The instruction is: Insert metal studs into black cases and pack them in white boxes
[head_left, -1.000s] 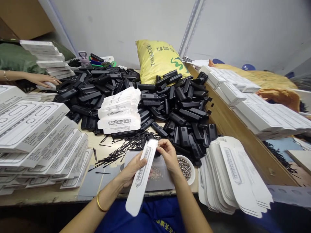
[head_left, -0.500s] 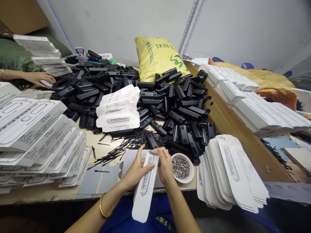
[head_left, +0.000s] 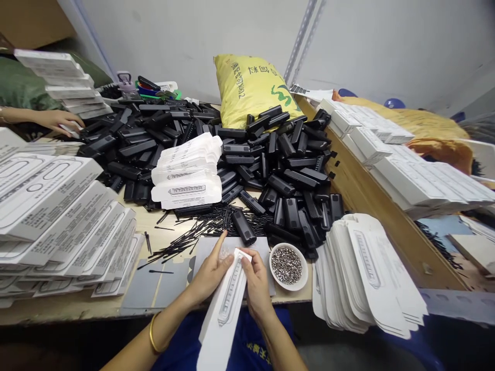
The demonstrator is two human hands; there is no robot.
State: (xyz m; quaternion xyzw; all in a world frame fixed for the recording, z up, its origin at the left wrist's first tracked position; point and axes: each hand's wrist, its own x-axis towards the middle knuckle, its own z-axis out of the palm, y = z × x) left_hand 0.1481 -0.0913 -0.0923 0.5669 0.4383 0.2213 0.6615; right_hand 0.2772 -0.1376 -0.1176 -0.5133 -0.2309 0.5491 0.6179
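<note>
My left hand (head_left: 211, 275) and my right hand (head_left: 254, 283) both grip one long white printed carton (head_left: 223, 312) at its upper end, just above the table's front edge. The left index finger sticks out; the other fingers are closed on the carton. The carton slants down toward my lap. A single black plastic case (head_left: 243, 227) lies just beyond my hands, next to a white bowl (head_left: 305, 273) of small metal pieces.
A big heap of black cases (head_left: 278, 170) fills the table's middle, with flat white cartons (head_left: 189, 175) on it. Stacked white boxes (head_left: 58, 216) sit left, fanned cartons (head_left: 367, 278) right. Thin black sticks (head_left: 193, 232) are scattered. Another person's hand (head_left: 58, 121) rests far left. A yellow sack (head_left: 251, 90) stands behind.
Both hands have drawn the carton down and toward me, off the table's middle to its front edge. The black case beyond them is now uncovered.
</note>
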